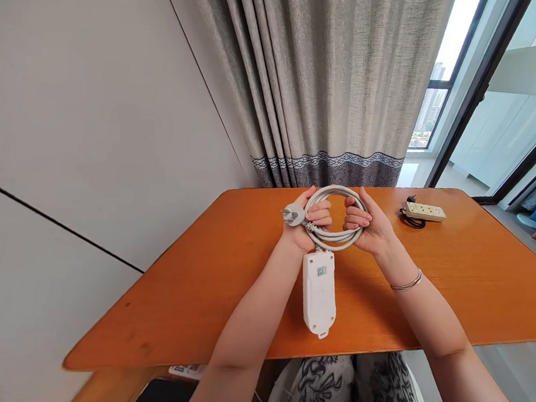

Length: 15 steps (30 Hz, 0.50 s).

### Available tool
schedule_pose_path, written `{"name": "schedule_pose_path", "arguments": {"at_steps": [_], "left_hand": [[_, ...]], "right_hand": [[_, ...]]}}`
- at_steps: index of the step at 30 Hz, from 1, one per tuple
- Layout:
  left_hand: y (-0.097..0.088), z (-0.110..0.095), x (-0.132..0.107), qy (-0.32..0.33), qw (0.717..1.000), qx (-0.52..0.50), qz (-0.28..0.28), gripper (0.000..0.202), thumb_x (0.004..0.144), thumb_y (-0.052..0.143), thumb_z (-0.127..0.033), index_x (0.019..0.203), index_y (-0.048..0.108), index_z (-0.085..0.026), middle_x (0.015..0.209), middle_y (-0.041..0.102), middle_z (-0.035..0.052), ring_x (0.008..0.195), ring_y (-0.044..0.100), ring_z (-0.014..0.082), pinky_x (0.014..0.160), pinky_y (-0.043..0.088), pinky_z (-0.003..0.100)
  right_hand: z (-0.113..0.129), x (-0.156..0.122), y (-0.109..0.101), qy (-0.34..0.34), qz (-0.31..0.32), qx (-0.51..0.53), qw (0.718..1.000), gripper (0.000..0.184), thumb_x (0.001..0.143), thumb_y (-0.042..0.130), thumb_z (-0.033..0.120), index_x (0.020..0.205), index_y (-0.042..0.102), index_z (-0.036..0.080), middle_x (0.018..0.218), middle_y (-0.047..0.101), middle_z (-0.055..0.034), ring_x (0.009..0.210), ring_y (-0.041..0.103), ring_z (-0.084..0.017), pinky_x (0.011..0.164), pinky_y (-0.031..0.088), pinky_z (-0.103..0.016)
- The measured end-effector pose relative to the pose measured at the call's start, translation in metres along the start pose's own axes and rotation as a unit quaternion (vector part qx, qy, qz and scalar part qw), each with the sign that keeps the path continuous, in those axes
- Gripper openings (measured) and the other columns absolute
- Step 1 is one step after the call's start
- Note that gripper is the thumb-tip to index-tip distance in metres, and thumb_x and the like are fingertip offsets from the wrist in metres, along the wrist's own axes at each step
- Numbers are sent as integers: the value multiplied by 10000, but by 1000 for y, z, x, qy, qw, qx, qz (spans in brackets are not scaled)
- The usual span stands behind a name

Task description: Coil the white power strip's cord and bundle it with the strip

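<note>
Above the wooden table (224,272), both hands hold the coiled cord of a white power strip (319,299). My left hand (311,220) is closed around the left side of the coil, with the white plug (294,214) beside its fingers, prongs pointing left. My right hand (364,222) is closed around the right side of the coil; a thin silver bracelet is on that wrist. The strip's body hangs below the coil, its back with a small green label and corner screws turned towards me. Its socket side is hidden.
A second, cream-coloured power strip (425,211) with a black cord lies at the table's far right. Behind the table hangs a grey curtain (344,76). A pale wall panel (92,117) borders the left; glass doors stand at the right. Below the front edge is an open drawer (166,398).
</note>
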State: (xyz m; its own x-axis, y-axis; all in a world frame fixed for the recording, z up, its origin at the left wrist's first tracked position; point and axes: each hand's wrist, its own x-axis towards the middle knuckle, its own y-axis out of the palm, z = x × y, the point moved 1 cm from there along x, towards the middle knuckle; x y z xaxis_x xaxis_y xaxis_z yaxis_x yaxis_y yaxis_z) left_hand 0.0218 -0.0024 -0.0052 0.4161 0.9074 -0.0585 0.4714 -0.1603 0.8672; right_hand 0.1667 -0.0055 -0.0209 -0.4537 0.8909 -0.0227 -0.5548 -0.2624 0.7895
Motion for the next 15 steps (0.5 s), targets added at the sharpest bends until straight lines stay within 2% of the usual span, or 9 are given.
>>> {"name": "schedule_pose_path", "arguments": {"at_steps": [2, 4, 7, 9, 12, 15], "left_hand": [[-4, 0, 5, -11, 1000, -15, -4, 411, 1051, 324, -282, 669, 425, -165, 516, 307, -87, 310, 249, 2, 362, 261, 111], [-7, 1, 11, -30, 999, -20, -17, 420, 1046, 324, -322, 664, 408, -171, 519, 328, -81, 307, 274, 6, 357, 267, 123], [-10, 6, 20, -45, 998, -17, -39, 425, 1036, 311, -332, 677, 459, -161, 523, 407, -55, 319, 338, 22, 362, 308, 141], [-11, 10, 25, -45, 997, -4, -57, 425, 1026, 304, -312, 702, 523, -143, 546, 503, -12, 353, 429, 47, 393, 377, 159], [-17, 18, 32, -21, 996, 34, -85, 441, 1012, 295, -284, 753, 613, -122, 602, 631, 65, 473, 609, 119, 506, 509, 215], [-26, 25, 39, -16, 994, 91, -65, 347, 976, 408, -282, 832, 680, -120, 666, 709, 100, 603, 706, 184, 633, 578, 279]], "right_hand": [[-2, 2, -3, -15, -9, 11, 1000, 446, 1062, 390, 489, 747, 500, 193, 409, 180, 137, 343, 180, -61, 427, 331, -125], [-3, 5, -7, -32, -12, 11, 999, 413, 1048, 448, 474, 749, 500, 194, 405, 195, 140, 343, 201, -58, 429, 338, -124], [-1, 7, -13, -48, -20, 21, 998, 385, 1034, 498, 452, 747, 502, 195, 395, 223, 141, 341, 237, -52, 432, 349, -124], [3, 8, -17, -54, -32, 52, 997, 385, 1046, 472, 440, 753, 507, 193, 390, 255, 137, 337, 262, -53, 430, 357, -128], [10, 7, -23, -77, -47, 86, 992, 382, 1060, 434, 429, 767, 506, 196, 393, 293, 133, 339, 294, -57, 430, 364, -139], [18, 8, -30, -110, -40, 68, 991, 340, 1037, 508, 410, 767, 487, 205, 397, 300, 140, 344, 311, -51, 444, 373, -138]]}}
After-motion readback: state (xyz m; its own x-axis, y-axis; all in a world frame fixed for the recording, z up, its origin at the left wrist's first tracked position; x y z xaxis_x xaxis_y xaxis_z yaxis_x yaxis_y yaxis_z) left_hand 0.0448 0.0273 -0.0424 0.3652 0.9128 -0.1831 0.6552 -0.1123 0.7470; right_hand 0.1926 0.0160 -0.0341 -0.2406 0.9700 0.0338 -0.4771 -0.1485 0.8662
